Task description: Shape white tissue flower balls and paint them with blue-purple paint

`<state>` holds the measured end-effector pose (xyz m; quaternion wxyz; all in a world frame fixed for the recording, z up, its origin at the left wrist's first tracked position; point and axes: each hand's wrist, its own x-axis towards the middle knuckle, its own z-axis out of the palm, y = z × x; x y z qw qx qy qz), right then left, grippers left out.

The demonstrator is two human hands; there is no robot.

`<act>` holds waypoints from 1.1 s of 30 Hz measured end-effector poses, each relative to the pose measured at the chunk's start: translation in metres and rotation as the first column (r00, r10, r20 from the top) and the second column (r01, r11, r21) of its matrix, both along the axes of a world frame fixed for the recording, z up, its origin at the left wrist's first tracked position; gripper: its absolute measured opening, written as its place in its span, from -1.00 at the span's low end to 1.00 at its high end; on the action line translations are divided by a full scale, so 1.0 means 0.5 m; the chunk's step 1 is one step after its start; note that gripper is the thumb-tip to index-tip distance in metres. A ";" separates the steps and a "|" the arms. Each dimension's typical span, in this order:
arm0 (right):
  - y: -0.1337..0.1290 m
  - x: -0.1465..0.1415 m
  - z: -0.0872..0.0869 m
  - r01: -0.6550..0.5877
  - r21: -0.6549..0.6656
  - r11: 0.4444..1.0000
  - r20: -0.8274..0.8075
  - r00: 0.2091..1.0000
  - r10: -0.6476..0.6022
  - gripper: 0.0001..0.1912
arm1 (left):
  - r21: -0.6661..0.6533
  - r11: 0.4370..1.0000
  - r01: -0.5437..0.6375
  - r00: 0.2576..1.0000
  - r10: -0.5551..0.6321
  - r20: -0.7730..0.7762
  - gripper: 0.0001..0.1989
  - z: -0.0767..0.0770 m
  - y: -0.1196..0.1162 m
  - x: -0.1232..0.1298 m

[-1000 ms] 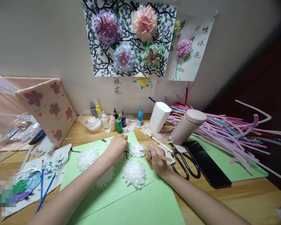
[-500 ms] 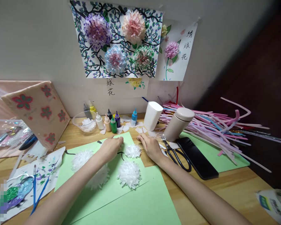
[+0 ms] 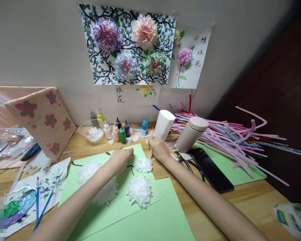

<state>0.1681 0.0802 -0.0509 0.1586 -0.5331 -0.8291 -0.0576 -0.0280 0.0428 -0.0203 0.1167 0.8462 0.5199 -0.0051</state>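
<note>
My left hand [image 3: 120, 158] rests on the upper part of a light green paper sheet [image 3: 135, 222], with its fingers curled together; whatever they hold, if anything, is hidden. Fluffy white paper flowers [image 3: 139, 190] sit on that sheet around it, one partly covered by my left forearm. Short black curved strokes [image 3: 76, 164] mark the sheet near the flowers. Just past the sheet's right edge, my right hand [image 3: 160, 150] is closed on a thin, light-brown stick [image 3: 152, 133], held roughly upright beside the white cup [image 3: 163, 125].
Paint bottles [image 3: 122, 134] stand at the back among paper scraps. To the right are a lidded beige cup [image 3: 192, 134], black scissors [image 3: 188, 164], a phone [image 3: 210, 170] and pipe cleaners [image 3: 225, 140]. Brushes [image 3: 43, 209] and a paint palette [image 3: 21, 204] lie at the left.
My right hand has closed around the thin stick, which now shows upright in its fingers. The left hand stays almost where it was. The whole view has shifted slightly.
</note>
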 end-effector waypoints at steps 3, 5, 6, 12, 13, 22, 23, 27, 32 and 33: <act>-0.003 0.001 0.000 -0.009 -0.001 1.000 -0.031 0.999 0.009 -0.87 | 0.070 0.996 0.046 0.998 -0.043 -0.047 -0.81 -0.003 0.002 -0.003; -0.012 0.003 0.003 -0.025 0.006 1.000 -0.095 0.995 0.025 -0.89 | 0.114 0.990 0.080 0.994 -0.071 -0.083 -0.79 -0.003 0.000 -0.002; -0.019 0.004 0.007 -0.044 0.017 0.999 -0.170 0.984 0.046 -0.89 | 0.125 0.988 0.090 0.992 -0.078 -0.099 -0.79 -0.003 -0.002 -0.001; -0.085 0.010 0.034 -0.158 0.094 0.983 -0.708 0.684 0.177 -0.85 | 0.175 0.977 0.119 0.980 -0.087 -0.178 -0.66 -0.005 -0.006 0.006; -0.095 0.011 0.034 -0.166 0.083 0.983 -0.738 0.652 0.172 -0.84 | 0.188 0.976 0.113 0.980 -0.079 -0.180 -0.65 -0.009 -0.003 0.005; -0.143 0.020 -0.022 -0.160 -0.030 0.987 -0.818 0.571 0.068 -0.79 | 0.288 0.958 -0.003 0.999 -0.012 0.049 -0.78 0.003 -0.006 0.009; -0.145 0.018 -0.023 -0.162 -0.041 0.986 -0.823 0.565 0.058 -0.79 | 0.274 0.962 -0.008 0.991 -0.028 0.129 -0.79 0.011 -0.014 0.015; -0.150 0.013 -0.019 -0.222 -0.040 0.974 -0.846 0.527 0.085 -0.79 | 0.167 0.984 0.070 0.937 -0.122 0.326 -0.76 0.031 -0.038 0.038; -0.151 0.010 -0.019 -0.263 -0.054 0.963 -0.852 0.516 0.093 -0.79 | 0.081 0.993 0.084 0.923 -0.108 0.369 -0.83 0.019 -0.034 0.042; -0.151 0.009 -0.020 -0.266 -0.060 0.962 -0.852 0.516 0.089 -0.79 | 0.071 0.994 0.087 0.921 -0.107 0.375 -0.83 0.016 -0.032 0.042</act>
